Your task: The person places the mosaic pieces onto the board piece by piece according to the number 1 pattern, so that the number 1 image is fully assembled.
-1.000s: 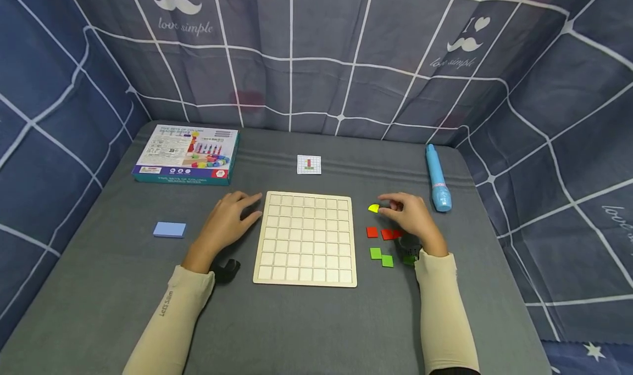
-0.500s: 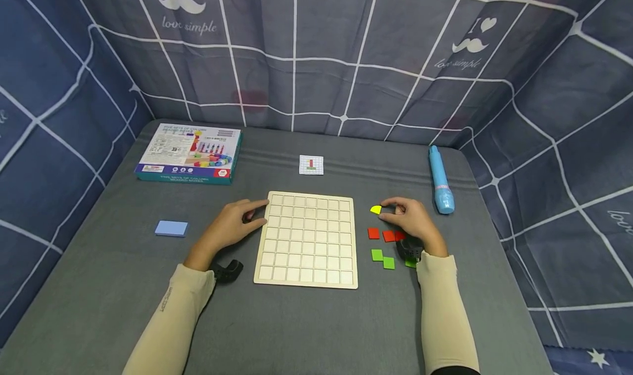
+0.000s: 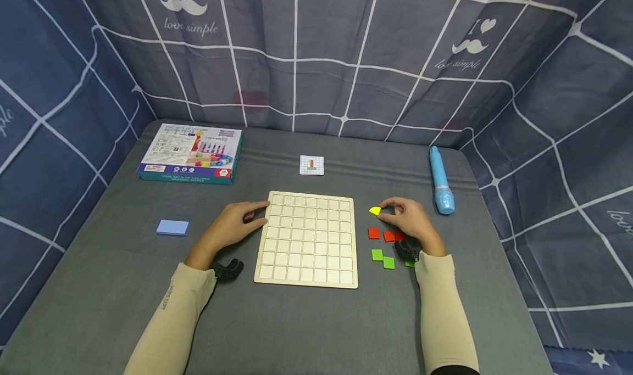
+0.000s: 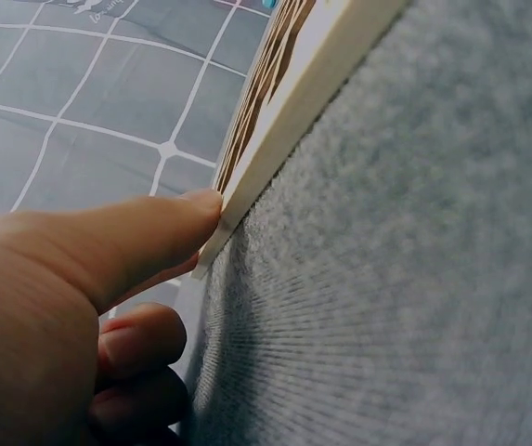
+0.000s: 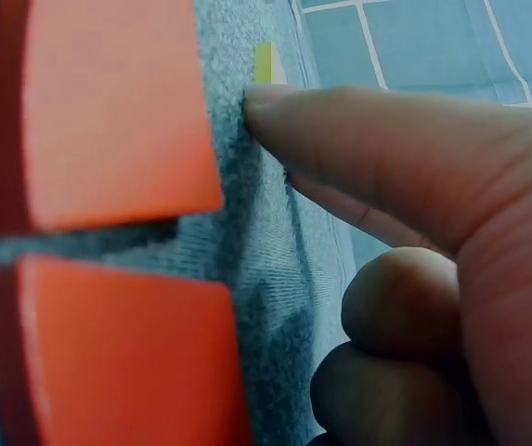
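Observation:
A pale wooden board (image 3: 306,240) with a grid of square recesses lies mid-table, its cells bare. My left hand (image 3: 229,225) touches the board's left edge with thumb and index fingertips, set apart along it; the left wrist view shows the thumb (image 4: 168,223) against the wooden side. To the right of the board, my right hand (image 3: 410,218) pinches a yellow quarter-round piece (image 3: 375,211) at its right end between thumb and index finger. In the right wrist view, the thumb (image 5: 340,125) covers most of the yellow piece (image 5: 264,63).
Red square tiles (image 3: 373,233) and green square tiles (image 3: 377,255) lie below the right hand, some partly hidden by the wrist strap. A small grid card (image 3: 311,165) lies behind the board. Around stand a game box (image 3: 190,152), a blue rectangle (image 3: 172,228) and a light blue tube (image 3: 442,183).
My left hand has moved right until its fingertips reach the board's edge. My right hand stays at the yellow piece, its fingers only slightly shifted.

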The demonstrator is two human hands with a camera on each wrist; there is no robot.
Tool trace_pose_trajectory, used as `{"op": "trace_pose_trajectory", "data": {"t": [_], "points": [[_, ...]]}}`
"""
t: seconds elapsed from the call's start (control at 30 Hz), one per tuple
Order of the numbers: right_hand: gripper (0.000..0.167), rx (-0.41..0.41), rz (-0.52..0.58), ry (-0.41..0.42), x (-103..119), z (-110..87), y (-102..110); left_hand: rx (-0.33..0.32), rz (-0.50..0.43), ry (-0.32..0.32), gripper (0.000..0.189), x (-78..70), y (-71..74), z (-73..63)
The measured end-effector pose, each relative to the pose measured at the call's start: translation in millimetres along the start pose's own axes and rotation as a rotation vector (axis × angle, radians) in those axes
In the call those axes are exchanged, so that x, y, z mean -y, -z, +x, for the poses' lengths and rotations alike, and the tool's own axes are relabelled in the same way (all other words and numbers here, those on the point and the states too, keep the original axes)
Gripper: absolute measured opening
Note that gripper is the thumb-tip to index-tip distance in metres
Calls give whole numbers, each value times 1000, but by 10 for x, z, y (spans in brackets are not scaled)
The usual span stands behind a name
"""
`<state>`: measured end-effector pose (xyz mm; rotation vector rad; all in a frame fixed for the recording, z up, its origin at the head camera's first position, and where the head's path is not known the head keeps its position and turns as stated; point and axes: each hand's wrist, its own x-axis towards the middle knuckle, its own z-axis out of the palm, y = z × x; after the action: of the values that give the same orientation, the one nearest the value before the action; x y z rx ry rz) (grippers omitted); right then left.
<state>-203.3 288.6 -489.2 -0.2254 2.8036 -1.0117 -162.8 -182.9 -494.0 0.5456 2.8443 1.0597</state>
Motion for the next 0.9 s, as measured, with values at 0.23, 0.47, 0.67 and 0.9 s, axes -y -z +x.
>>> {"op": "trace_pose_trajectory", "data": {"t": [0.23, 0.47, 0.67, 0.9], "points": [[32, 3, 19, 13, 20, -6, -19, 9, -18, 14, 47, -2, 7, 0], [29, 3, 22, 8, 30, -8, -34, 7, -22, 13, 47, -9, 6, 0], [28, 13, 23, 14, 87, -24, -39, 2, -14, 4, 47, -8, -3, -6], [26, 11, 16, 48, 197, -46, -37, 3, -4, 19, 46, -5, -11, -9]]}}
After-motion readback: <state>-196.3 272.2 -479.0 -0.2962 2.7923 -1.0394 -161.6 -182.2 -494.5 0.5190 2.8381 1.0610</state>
